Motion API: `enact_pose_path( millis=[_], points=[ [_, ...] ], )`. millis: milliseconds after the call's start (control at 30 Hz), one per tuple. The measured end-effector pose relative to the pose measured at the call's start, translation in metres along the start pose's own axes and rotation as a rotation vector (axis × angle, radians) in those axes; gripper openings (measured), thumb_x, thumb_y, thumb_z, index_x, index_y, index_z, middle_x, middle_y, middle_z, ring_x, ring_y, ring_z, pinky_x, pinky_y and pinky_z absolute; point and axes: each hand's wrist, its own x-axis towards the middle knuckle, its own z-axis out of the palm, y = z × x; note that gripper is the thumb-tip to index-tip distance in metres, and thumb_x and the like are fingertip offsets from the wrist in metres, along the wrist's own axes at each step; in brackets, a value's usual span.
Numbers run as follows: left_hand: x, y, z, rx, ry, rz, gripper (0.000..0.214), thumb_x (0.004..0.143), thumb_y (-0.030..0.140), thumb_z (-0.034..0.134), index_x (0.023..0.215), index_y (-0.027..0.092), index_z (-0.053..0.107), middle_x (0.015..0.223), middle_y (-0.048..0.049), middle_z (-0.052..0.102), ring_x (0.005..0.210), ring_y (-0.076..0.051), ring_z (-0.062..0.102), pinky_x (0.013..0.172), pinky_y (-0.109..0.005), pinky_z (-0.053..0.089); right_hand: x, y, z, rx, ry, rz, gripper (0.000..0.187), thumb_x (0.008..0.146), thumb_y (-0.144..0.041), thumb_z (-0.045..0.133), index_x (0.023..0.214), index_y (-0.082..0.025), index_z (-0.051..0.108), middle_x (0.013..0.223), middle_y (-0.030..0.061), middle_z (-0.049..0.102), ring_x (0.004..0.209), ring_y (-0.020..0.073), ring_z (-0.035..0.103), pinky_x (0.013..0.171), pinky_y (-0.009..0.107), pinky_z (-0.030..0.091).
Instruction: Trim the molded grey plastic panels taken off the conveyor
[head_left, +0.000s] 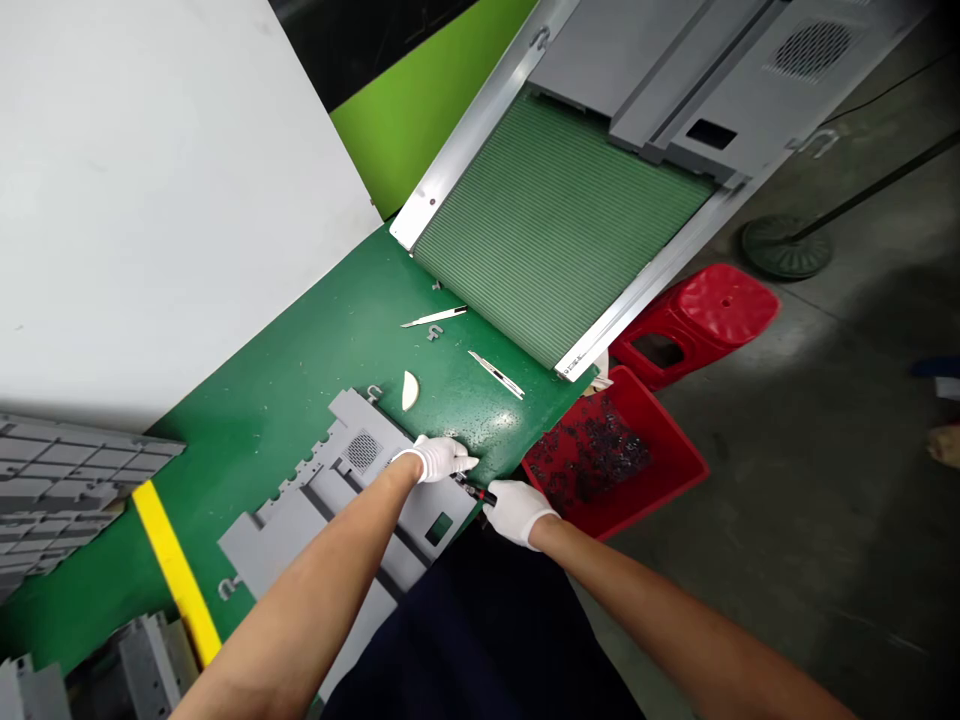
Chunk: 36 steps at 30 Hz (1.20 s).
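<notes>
"On the green table (277, 370), in the head view, where do we find the grey panel (281, 530)?"

"We see it lying close against the person's body, partly hidden by the left forearm. Its notched edge faces the upper left, and its raised bands run slantwise from upper left to lower right. With so much covered, we cannot tell which side is longer."

"And the small tool (484, 495) with the black and red handle?"

"We find it at the panel's right corner. Its long axis slants too: the working end points up and left at the panel's edge, the handle down and right."

"What do we make of the hands?"

"The right hand (516, 511), in a white glove, has its fingers curled round that handle. The left hand (444, 459), also gloved, lies over the panel's upper right edge, fingers stretched toward the right, just beside the tool's tip. Whether they pinch anything, we cannot tell."

"What else do we have around them?"

"Beyond the panel we have a white curved piece (409, 391) and two slim knives, one (435, 317) near the belt's end, the other (496, 375) nearer the table's right edge. The ribbed green belt (555, 230) slopes away above, and beside the table is a red bin (667, 485) with small dark bits inside."
</notes>
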Motion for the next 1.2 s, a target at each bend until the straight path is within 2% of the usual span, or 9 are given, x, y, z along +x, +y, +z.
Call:
enact_pose_path(
  millis=[267, 367, 633, 767, 900, 1033, 1200],
  points=[
    [0.002, 0.002, -0.001, 0.006, -0.006, -0.019, 0.061, 0.084, 0.076, 0.037, 0.079, 0.022, 0.066, 0.081, -0.0005, 0.07, 0.081, -0.019, 0.061, 0.109, -0.053, 0.029, 0.003, -0.007, 0.002, -0.109, 0.029, 0.002, 0.035, 0.093, -0.042, 0.041, 0.098, -0.022, 0.069, 0.093, 0.0147, 0.073, 0.086, 0.0302, 0.07, 0.072, 0.039, 0.048],
    [0.003, 0.0, 0.001, 0.022, 0.003, -0.025, 0.059, 0.086, 0.074, 0.037, 0.078, 0.022, 0.064, 0.08, -0.0005, 0.069, 0.08, -0.019, 0.06, 0.108, -0.055, 0.029, 0.006, -0.004, 0.001, -0.125, 0.033, -0.02, 0.031, 0.091, -0.037, 0.044, 0.098, -0.02, 0.069, 0.092, 0.0161, 0.073, 0.089, 0.0324, 0.07, 0.076, 0.042, 0.048],
    [-0.001, 0.0, -0.001, 0.022, 0.025, -0.007, 0.058, 0.087, 0.071, 0.036, 0.074, 0.019, 0.06, 0.078, -0.002, 0.068, 0.077, -0.018, 0.058, 0.108, -0.058, 0.029, 0.008, 0.0, 0.0, -0.082, 0.011, -0.004, 0.029, 0.088, -0.045, 0.049, 0.099, -0.027, 0.068, 0.099, 0.0084, 0.073, 0.089, 0.0261, 0.07, 0.071, 0.033, 0.047],
    [-0.002, 0.002, -0.001, 0.033, 0.043, -0.018, 0.055, 0.089, 0.067, 0.036, 0.073, 0.019, 0.058, 0.077, -0.0012, 0.066, 0.078, -0.019, 0.058, 0.105, -0.059, 0.03, 0.009, 0.0, 0.003, -0.068, 0.015, -0.003, 0.029, 0.087, -0.046, 0.048, 0.099, -0.027, 0.067, 0.099, 0.0079, 0.073, 0.089, 0.0262, 0.069, 0.071, 0.034, 0.047],
    [-0.003, 0.004, -0.001, 0.031, 0.055, -0.021, 0.054, 0.088, 0.067, 0.038, 0.072, 0.02, 0.058, 0.076, -0.0006, 0.065, 0.078, -0.019, 0.058, 0.102, -0.05, 0.036, 0.011, 0.003, 0.004, -0.05, 0.005, -0.013, 0.028, 0.087, -0.044, 0.049, 0.1, -0.027, 0.067, 0.101, 0.0082, 0.073, 0.09, 0.0262, 0.069, 0.072, 0.034, 0.046],
    [-0.003, 0.002, -0.001, 0.025, 0.071, -0.029, 0.052, 0.089, 0.064, 0.038, 0.072, 0.02, 0.059, 0.073, -0.0007, 0.063, 0.074, -0.017, 0.056, 0.089, -0.035, 0.042, 0.014, 0.005, 0.006, -0.032, -0.019, -0.034, 0.028, 0.086, -0.045, 0.051, 0.099, -0.026, 0.068, 0.1, 0.0074, 0.073, 0.091, 0.0248, 0.068, 0.072, 0.032, 0.045],
    [-0.001, -0.003, 0.0, 0.01, 0.087, -0.007, 0.056, 0.087, 0.069, 0.037, 0.069, 0.02, 0.057, 0.07, -0.0004, 0.061, 0.067, -0.015, 0.051, 0.076, -0.029, 0.042, 0.015, 0.007, 0.006, -0.041, -0.007, -0.035, 0.031, 0.087, -0.047, 0.05, 0.102, -0.026, 0.068, 0.105, 0.0089, 0.072, 0.095, 0.0256, 0.067, 0.076, 0.033, 0.044]
  ],
)
